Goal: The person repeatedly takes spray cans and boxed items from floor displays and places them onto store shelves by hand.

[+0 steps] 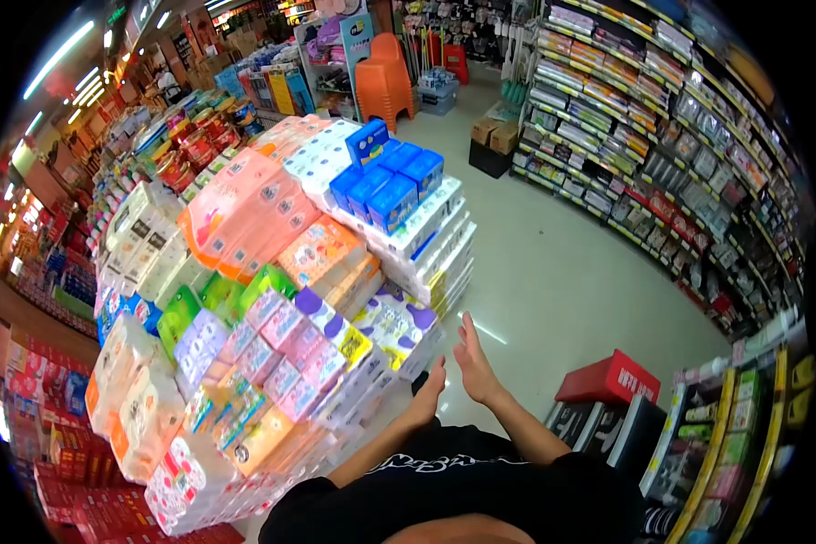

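Note:
Both hands are raised in front of my black shirt, palms facing each other with a gap between them. My left hand point(428, 395) is beside the edge of a large pile of tissue packs, its fingers extended and nothing visible in it. My right hand point(475, 363) is over the pale floor, fingers stretched out and holding nothing. Nearest to them lie white packs with purple and yellow print point(397, 325). Pink tissue packs point(292, 340) are stacked farther left, and blue packs point(392, 201) sit on top of white ones at the pile's far end.
Tall shelves of packaged goods point(626, 118) curve along the right. A red box point(610, 377) stands at the lower right beside another shelf point(730, 426). Stacked orange chairs point(384, 80) and a black bin holding cardboard point(491, 150) are farther back.

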Motion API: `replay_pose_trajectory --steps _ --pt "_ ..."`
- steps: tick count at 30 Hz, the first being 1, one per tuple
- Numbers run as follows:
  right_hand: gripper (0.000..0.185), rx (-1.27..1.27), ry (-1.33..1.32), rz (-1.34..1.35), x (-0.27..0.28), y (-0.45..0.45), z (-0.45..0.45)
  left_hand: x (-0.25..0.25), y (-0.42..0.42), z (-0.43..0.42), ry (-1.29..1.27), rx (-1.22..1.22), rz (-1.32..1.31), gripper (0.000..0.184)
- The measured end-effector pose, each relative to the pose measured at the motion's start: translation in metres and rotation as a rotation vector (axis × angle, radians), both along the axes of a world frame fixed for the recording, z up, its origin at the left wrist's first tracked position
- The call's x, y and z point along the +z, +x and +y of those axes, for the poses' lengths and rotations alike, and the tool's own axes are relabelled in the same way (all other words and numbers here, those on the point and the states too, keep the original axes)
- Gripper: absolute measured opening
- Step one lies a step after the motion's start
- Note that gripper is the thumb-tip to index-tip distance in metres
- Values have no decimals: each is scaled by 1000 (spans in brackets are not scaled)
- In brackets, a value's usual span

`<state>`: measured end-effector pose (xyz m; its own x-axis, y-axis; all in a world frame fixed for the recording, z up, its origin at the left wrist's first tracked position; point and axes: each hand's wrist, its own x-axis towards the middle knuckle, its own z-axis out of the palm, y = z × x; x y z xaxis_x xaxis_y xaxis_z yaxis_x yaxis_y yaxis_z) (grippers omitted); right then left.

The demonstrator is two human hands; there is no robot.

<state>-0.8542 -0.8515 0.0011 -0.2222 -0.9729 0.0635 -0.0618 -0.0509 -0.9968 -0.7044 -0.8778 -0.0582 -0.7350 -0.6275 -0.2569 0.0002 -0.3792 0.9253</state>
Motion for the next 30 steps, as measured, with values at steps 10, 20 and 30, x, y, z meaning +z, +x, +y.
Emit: replay_pose_trajectory --steps 10,20,30 --pt "74 15 148 170 22 -85 -223 11 -67 -238 -231 360 2 77" --pt "77 193 193 38 -9 -160 -368 23 -125 -330 -229 775 40 70" --pt "67 416 96 184 -40 -195 -403 23 -180 -344 -150 1160 -270 67"
